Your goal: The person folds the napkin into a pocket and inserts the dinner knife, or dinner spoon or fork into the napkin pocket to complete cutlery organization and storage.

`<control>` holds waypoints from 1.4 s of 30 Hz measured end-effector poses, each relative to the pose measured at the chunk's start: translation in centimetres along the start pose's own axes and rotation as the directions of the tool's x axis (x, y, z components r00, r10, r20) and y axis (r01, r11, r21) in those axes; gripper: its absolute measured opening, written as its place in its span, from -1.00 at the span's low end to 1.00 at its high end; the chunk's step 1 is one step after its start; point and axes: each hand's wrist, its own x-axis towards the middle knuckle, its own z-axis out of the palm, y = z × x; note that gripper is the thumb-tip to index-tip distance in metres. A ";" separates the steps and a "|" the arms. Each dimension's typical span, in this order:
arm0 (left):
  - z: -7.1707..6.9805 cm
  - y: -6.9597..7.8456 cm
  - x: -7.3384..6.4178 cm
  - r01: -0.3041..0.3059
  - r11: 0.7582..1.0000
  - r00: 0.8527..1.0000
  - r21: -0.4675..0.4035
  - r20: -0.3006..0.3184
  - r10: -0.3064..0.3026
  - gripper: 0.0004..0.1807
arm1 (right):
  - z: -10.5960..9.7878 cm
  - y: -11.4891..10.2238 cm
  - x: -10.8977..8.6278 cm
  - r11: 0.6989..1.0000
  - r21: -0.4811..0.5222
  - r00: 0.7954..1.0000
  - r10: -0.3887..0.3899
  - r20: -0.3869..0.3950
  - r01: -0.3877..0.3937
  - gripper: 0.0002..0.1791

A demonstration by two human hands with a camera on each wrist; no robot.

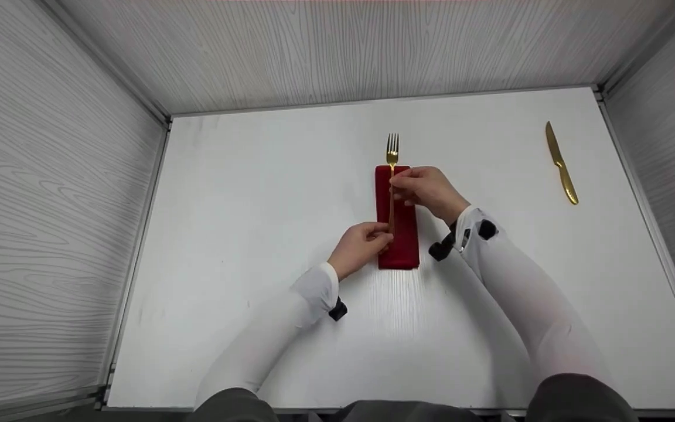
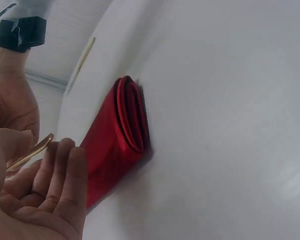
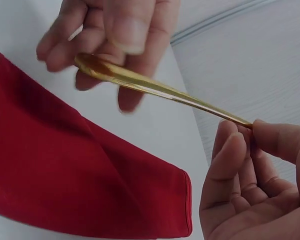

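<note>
A golden fork [image 1: 392, 153] is held lengthwise over a folded red napkin [image 1: 405, 249], tines toward the back wall. My right hand [image 1: 429, 190] pinches it between thumb and fingers just below the head. Lower down, my left hand [image 1: 362, 247] has the handle end between thumb and fingers. From the right wrist, the fork's handle [image 3: 155, 90] spans the space between both hands, with the napkin [image 3: 90, 165] lying below it. The napkin's layered short end [image 2: 131, 112] shows in the left wrist view.
A golden knife [image 1: 561, 166] lies slanted on the right side of the white table [image 1: 244, 193], its blade toward the back. Wood-grained grey panels [image 1: 337, 53] enclose the table at the back and both sides.
</note>
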 end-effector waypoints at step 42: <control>1.3 -6.4 -1.7 -0.606 -0.159 0.742 0.779 0.626 0.241 0.02 | 0.7 3.0 2.2 0.936 -0.346 0.998 0.069 -0.013 -0.069 -0.80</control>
